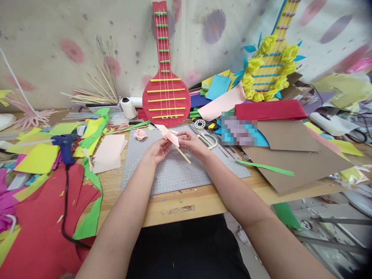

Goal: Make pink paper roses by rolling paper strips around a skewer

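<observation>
You hold a thin wooden stick (183, 155), pale and straight, above a grey cutting mat (174, 174) printed with a fine grid. A soft pink paper strip (167, 133), matte and slightly creased, is wound round the stick's upper end, and its loose end pokes up to the left. The stick's lower end slants down to the right, clear of your fingers.

Your left hand (158, 150) is turned palm up, with the fingers curled shut around the stick just below the paper. Your right hand (193, 144) comes in from the other side, thumb and fingertips pinched closed on the pink wrap. The exact contact is hidden behind your knuckles. Both forearms reach forward from the bottom edge and meet over the mat.

A small crumpled pink paper rosette (141, 134) lies on the mat's far left corner. Scissors (208, 139) with pale handles lie just right of your right hand, partly covered by it. A blue glue gun (65, 145) rests among yellow, green and red paper scraps on the left, its black cord trailing toward you. A red cardboard guitar (166, 93) with yellow bars leans on the wall behind the mat. Flat brown cardboard (293, 155) overhangs the wooden table (186, 203) on the right. One patch near it is blurred.
</observation>
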The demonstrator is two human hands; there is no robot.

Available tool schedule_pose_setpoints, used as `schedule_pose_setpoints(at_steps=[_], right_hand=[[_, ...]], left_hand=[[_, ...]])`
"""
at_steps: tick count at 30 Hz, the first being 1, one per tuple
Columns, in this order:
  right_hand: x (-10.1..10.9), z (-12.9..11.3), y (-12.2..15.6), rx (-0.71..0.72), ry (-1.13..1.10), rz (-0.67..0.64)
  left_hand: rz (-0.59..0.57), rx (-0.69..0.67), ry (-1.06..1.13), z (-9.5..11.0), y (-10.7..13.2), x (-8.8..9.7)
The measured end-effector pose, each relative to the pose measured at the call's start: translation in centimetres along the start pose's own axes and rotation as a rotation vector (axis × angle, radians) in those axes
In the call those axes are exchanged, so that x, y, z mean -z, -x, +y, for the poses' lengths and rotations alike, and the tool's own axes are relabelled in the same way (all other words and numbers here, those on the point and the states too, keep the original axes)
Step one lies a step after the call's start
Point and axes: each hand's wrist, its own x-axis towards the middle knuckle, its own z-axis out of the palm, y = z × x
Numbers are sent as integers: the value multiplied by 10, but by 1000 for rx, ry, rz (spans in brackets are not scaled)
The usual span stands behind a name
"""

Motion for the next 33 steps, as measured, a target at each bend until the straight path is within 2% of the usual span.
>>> schedule_pose_setpoints(at_steps=[5, 8, 10, 13, 15, 19, 22, 27, 33], right_hand=[[-3, -7, 5, -8, -95, -43], [-2, -13, 8, 8, -77, -90], [1, -14, 8, 34, -50, -90], [5, -9, 3, 73, -17, 28], [6, -5, 0, 82, 18, 115], [2, 2, -1, 46, 35, -3], [-1, 4, -1, 84, 72, -41], [3, 5, -5, 151, 148, 32], [10, 0, -7, 290, 219, 95]], left_hand=[[-27, -39, -41, -6, -4, 1], [-63, -103, -71, -8, -5, 0], [-71, -97, -54, -8, -5, 0], [-89, 42, 44, -3, -2, 0], [-164, 143, 127, 1, 2, 2], [-291, 265, 256, 6, 4, 6], [-322, 316, 253, 5, 2, 7], [-251, 268, 121, 0, 0, 4], [-210, 123, 26, -2, 2, 1]])
